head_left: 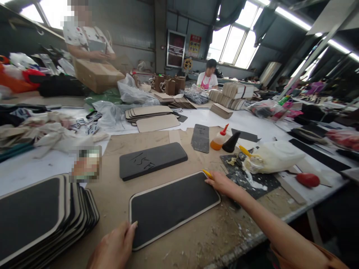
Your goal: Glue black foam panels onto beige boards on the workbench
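A black rounded panel with a pale border (174, 205) lies flat on the brown paper in front of me. My left hand (114, 248) rests at its near left end, fingers together and pressing on the edge. My right hand (220, 183) lies on the panel's far right corner, closed on a thin yellow tool (208, 174) that pokes out past the fingers. A plain black foam panel with chalk marks (153, 160) sits just beyond.
A stack of bordered black panels (39, 220) sits at the near left. To the right are a glue-smeared black mat (252, 179), an orange glue bottle (219, 140), a black cone (231, 142) and a white plastic bag (276, 156). Two other people are at the far benches.
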Action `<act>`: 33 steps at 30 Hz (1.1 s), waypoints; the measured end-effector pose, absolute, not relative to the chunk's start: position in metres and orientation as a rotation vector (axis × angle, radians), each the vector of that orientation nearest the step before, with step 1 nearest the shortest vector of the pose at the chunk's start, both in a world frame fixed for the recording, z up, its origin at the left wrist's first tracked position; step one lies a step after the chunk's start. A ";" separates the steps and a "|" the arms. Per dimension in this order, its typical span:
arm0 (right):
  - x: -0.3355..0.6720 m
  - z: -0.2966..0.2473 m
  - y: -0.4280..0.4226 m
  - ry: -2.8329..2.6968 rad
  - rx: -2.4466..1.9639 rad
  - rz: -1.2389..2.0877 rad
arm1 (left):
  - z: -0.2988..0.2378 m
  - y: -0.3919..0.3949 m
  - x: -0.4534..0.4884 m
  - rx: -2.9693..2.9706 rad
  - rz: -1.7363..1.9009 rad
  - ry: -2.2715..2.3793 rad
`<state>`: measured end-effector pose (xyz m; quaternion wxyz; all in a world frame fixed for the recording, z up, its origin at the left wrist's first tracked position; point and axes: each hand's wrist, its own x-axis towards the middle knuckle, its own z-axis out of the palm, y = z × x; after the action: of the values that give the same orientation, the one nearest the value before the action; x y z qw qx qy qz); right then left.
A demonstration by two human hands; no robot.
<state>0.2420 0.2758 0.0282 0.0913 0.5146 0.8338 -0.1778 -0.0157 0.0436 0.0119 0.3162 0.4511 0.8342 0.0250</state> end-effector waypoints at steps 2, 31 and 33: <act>0.242 0.028 0.276 2.468 1.547 -0.514 | 0.013 0.044 -0.016 1.201 0.074 2.188; 0.235 0.027 0.278 2.430 1.423 -0.317 | -0.002 0.049 0.008 2.183 0.776 2.274; 0.236 0.029 0.277 2.439 1.438 -0.354 | -0.010 0.055 0.009 2.220 0.641 2.252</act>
<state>0.2356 0.2768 0.0295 0.1435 0.4987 0.8459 -0.1228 0.0090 0.0553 -0.0099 -0.0425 0.6874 0.6973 0.1985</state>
